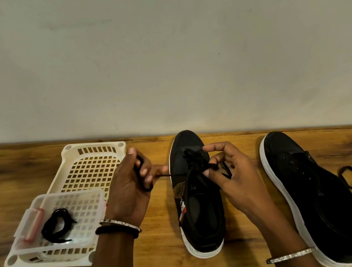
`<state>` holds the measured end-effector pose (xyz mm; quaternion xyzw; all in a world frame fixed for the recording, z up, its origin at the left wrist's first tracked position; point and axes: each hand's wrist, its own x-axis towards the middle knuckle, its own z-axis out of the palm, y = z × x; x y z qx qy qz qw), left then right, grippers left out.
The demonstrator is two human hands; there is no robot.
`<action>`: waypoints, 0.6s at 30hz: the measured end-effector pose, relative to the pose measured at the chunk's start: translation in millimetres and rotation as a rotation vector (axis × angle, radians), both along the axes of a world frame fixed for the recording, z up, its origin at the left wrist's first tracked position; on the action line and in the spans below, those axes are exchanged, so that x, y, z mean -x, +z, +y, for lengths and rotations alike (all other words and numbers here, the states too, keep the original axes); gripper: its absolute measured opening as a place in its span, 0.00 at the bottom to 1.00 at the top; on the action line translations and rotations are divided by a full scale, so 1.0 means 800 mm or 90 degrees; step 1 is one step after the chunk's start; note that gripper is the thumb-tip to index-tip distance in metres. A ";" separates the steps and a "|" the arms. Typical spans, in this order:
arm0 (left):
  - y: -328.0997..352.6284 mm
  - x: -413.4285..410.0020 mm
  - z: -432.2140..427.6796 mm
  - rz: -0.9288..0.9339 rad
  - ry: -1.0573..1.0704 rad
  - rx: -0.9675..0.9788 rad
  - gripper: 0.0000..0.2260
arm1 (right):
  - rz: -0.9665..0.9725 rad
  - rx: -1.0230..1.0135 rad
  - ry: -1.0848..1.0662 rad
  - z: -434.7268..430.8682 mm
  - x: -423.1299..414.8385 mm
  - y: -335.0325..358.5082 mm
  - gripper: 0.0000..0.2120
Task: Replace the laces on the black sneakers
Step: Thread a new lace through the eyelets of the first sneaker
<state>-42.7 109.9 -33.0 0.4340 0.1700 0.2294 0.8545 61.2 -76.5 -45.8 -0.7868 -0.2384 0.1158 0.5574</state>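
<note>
Both hands on the lace [190, 157]: our left hand [130, 187] curls round one end, our right hand [230, 171] pinches it over the eyelets. Sneaker [199, 210] sits centre of the table [163, 257], toe far: black, white sole, partly laced. Second sneaker [311, 194] right of it, unlaced. Left: white basket [97, 147] holds a clear box [35, 201] with a coiled black lace [57, 223] and a red item [34, 224].

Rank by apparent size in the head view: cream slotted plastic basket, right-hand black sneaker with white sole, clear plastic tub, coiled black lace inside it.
1. Tie: cream slotted plastic basket and right-hand black sneaker, too close to call; basket partly covered.
2. clear plastic tub
3. coiled black lace
</note>
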 end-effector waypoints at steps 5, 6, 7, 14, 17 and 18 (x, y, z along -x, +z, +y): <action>-0.014 0.000 0.000 0.202 -0.034 -0.492 0.07 | -0.039 -0.047 -0.068 0.002 0.003 0.006 0.14; -0.020 0.000 -0.003 0.217 -0.055 -0.596 0.07 | -0.041 -0.059 -0.082 0.003 0.003 0.007 0.12; -0.026 0.001 -0.006 0.219 -0.070 -0.689 0.07 | -0.044 -0.068 -0.099 0.003 0.003 0.006 0.10; -0.033 -0.005 -0.007 0.259 -0.142 -0.542 0.09 | 0.042 -0.075 -0.208 0.005 0.005 0.008 0.13; -0.017 -0.009 -0.016 0.221 -0.148 -0.291 0.12 | 0.110 -0.085 -0.152 0.007 0.010 0.014 0.17; -0.013 -0.009 -0.015 0.190 -0.138 -0.216 0.12 | 0.106 -0.079 -0.135 0.009 0.012 0.014 0.16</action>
